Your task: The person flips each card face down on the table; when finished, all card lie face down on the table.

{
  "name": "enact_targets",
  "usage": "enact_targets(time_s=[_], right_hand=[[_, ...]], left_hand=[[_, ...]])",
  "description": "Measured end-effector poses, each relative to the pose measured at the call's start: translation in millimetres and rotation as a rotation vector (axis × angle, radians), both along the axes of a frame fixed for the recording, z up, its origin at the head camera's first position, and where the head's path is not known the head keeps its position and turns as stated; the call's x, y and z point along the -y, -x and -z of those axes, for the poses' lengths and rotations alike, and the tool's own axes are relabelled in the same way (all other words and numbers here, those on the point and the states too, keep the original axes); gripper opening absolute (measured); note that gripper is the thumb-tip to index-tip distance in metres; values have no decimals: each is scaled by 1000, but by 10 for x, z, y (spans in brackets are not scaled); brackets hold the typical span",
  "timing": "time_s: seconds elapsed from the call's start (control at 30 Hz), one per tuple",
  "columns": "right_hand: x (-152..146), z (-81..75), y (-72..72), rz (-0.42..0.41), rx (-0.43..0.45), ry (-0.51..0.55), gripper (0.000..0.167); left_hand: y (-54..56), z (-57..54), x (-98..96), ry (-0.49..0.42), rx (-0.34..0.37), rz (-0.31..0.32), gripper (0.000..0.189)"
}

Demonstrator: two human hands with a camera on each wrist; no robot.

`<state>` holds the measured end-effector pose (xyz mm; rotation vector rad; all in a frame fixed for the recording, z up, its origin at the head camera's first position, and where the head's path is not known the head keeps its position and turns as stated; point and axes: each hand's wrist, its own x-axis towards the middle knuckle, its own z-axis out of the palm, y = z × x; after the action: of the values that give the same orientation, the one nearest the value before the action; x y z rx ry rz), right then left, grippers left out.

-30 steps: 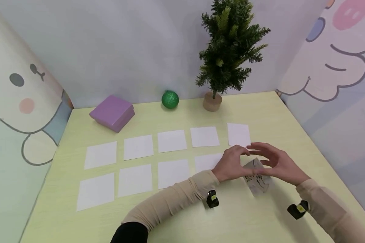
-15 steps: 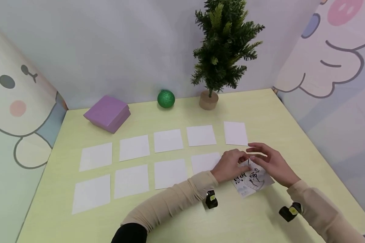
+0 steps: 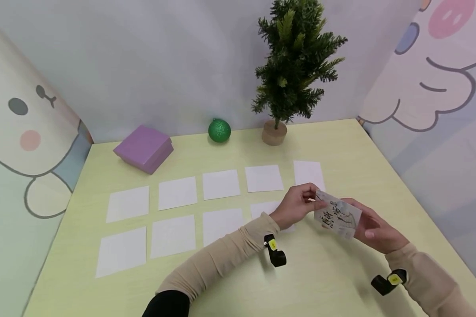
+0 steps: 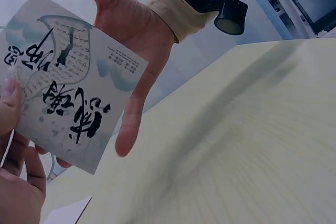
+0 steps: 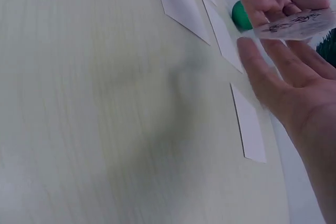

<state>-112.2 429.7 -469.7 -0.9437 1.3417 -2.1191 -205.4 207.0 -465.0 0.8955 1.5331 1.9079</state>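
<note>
A square card (image 3: 337, 215) with black brush characters and pale grey-blue drawings is raised above the table, tilted. My left hand (image 3: 295, 204) pinches it at one edge, thumb on the printed face. Behind the card's other side lies my right hand (image 3: 381, 231); in the left wrist view this right hand (image 4: 131, 40) has its thumb lifted off and its fingers stretched along the back of the card (image 4: 68, 77). Seen from the right wrist, the card (image 5: 296, 24) appears nearly edge-on over the spread right fingers (image 5: 252, 59).
Two rows of white cards (image 3: 174, 235) lie on the pale yellow table (image 3: 301, 281). Along the back stand a purple box (image 3: 144, 149), a glittery green ball (image 3: 219, 130) and a small artificial tree (image 3: 297, 66) on a wooden base. Walls enclose the table's back and sides.
The card has been lifted and turned, its printed face now tilted towards the head camera. My right hand has shifted from the card's top to behind its right side, thumb off it.
</note>
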Motion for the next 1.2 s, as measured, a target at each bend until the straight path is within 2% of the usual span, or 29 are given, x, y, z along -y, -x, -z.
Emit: enact_targets(time_s=[0.1,0.23,0.3,0.37,0.43,0.47,0.5,0.53,0.6,0.67,0.7,0.77,0.83,0.93,1.1,1.2], right_hand=[[42,-9,40,-44,-56,37,70],[116,-65,56,-4,-86,-17,65],[145,-91,62,20,-99,-56,63],[151,-120,74,55,-143,-105,60],[126,-165,68,138,-220,-212,58],[102,-194,59,213,-287,-315,58],[76,-226,46,297,-360,-448,57],[45,-257,33,379,-431,-596,59],[-2,-309,8,506,-551,-883,60],[-27,-330,10,582,-643,-1137,62],[-29,-323,46,589,-674,-1209,63],[-14,-290,131,584,-711,-1291,62],[10,-236,219,556,-724,-1369,60],[55,-140,347,488,-718,-1414,57],[57,-29,355,443,-699,-1454,55],[47,-7,318,462,-759,-1450,52]], left_hand=[[11,12,11,-23,33,14,13],[25,15,32,-47,83,74,14],[34,14,52,-42,79,115,14],[53,6,88,-24,33,145,17],[88,-20,140,26,-58,158,26],[107,-37,169,68,-122,151,31],[125,-58,194,122,-216,133,37],[135,-84,211,195,-328,108,43],[135,-115,216,390,-603,51,53],[105,-105,187,583,-877,5,58],[90,-88,169,663,-996,-15,59],[61,-18,136,782,-1158,-28,59],[40,66,113,848,-1217,-23,56],[29,159,100,906,-1215,-27,53],[4,209,56,961,-1216,-16,43],[0,217,57,973,-1226,-18,40]])
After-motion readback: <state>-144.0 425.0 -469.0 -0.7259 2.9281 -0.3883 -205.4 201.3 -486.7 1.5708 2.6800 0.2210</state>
